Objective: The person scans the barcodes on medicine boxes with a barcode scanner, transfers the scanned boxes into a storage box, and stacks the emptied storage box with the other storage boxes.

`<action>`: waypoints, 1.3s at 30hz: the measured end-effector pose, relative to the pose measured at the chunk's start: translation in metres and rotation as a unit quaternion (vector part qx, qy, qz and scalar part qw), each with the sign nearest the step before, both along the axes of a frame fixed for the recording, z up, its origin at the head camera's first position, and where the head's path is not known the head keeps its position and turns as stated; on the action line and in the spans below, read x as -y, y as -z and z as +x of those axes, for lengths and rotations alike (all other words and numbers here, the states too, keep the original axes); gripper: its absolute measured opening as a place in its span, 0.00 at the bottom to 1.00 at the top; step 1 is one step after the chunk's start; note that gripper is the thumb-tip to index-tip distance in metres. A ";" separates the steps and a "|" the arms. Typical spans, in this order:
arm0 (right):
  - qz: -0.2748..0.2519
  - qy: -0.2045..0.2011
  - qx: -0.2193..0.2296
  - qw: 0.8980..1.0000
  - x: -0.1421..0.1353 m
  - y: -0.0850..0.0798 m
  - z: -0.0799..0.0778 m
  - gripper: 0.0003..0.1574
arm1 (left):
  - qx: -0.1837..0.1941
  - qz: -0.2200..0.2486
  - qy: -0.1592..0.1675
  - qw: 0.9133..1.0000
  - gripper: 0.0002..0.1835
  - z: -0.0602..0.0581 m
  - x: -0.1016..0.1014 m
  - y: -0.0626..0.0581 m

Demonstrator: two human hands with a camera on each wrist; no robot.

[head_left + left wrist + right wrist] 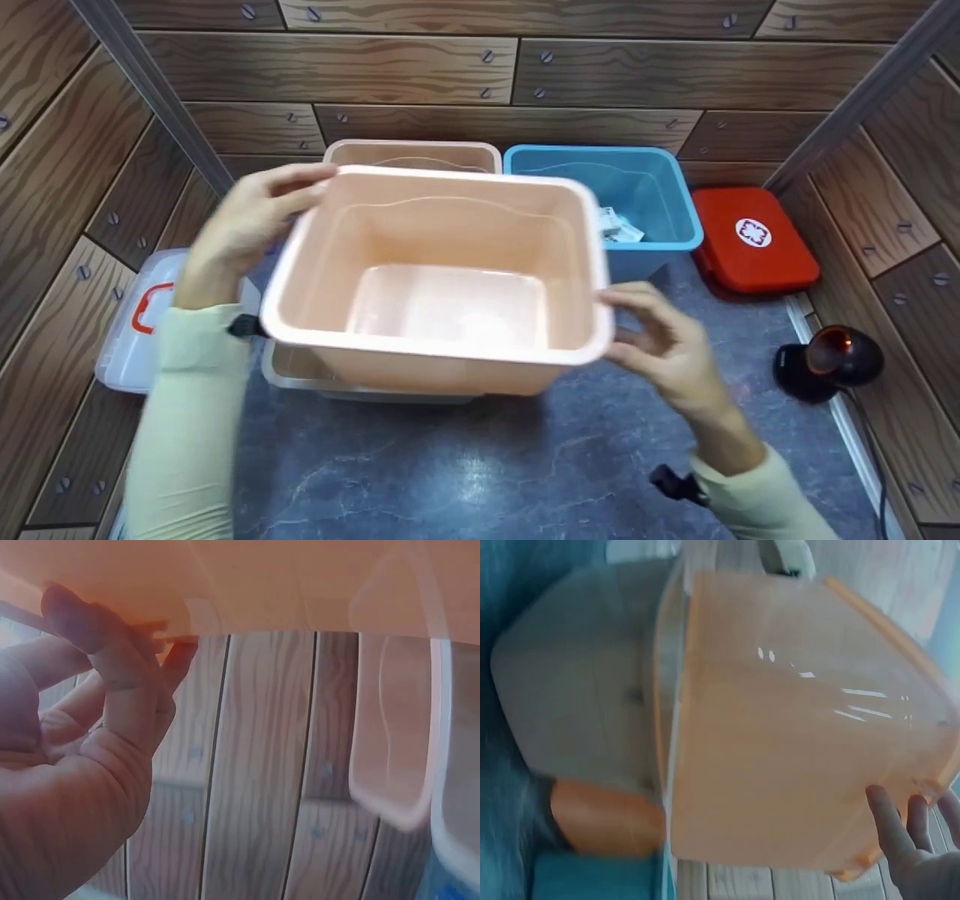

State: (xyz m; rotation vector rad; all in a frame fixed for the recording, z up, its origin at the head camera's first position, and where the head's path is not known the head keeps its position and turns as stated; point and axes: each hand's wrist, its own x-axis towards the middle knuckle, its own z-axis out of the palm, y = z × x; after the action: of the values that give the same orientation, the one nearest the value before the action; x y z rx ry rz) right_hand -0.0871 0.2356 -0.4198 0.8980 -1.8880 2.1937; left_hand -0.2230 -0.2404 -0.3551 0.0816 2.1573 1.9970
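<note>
A peach plastic bin (457, 379) is held up in both hands, tilted so its inside faces the head camera; only its bare floor shows inside. My left hand (244, 217) grips the rim at its far left corner. In the left wrist view, the fingers (124, 682) are bent against the bin's underside. At the right end, my right hand (664, 349) pinches the rim between thumb and fingers. Its fingers (891, 825) also show along the bin's outer wall in the right wrist view. Directly below is a grey bin (300, 373), mostly hidden by the peach one.
Behind stand a second peach bin (412, 154) and a blue bin (637, 169) holding small white packets (619, 226). A clear lidded box (124, 356) with a red handle is at left. To the right are a red first-aid case (750, 247) and a black device (844, 360) with a cable.
</note>
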 end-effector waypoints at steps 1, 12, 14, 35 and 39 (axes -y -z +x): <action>0.007 -0.006 0.007 1.000 0.008 0.001 -0.001 0.33 | 0.005 0.000 -0.006 1.000 0.25 0.001 0.009 0.001; 0.022 -0.060 0.010 0.998 0.066 0.013 -0.008 0.29 | 0.038 -0.015 -0.057 0.998 0.25 0.009 0.065 0.014; 0.028 -0.065 0.017 0.997 0.071 0.013 -0.008 0.28 | 0.041 -0.022 -0.060 0.997 0.24 0.010 0.070 0.014; 0.031 0.011 0.056 0.998 0.089 0.027 -0.034 0.27 | 0.056 -0.083 -0.085 0.991 0.27 -0.007 0.076 0.033; 0.021 0.002 0.062 0.998 0.090 0.033 -0.038 0.28 | 0.024 -0.061 -0.102 0.993 0.22 -0.010 0.073 0.040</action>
State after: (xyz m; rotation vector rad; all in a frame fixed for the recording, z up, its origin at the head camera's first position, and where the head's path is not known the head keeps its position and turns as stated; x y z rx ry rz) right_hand -0.1248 0.1452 -0.4524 0.7816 -1.9942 2.2651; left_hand -0.2325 -0.3139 -0.3954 -0.2117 2.3332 1.9413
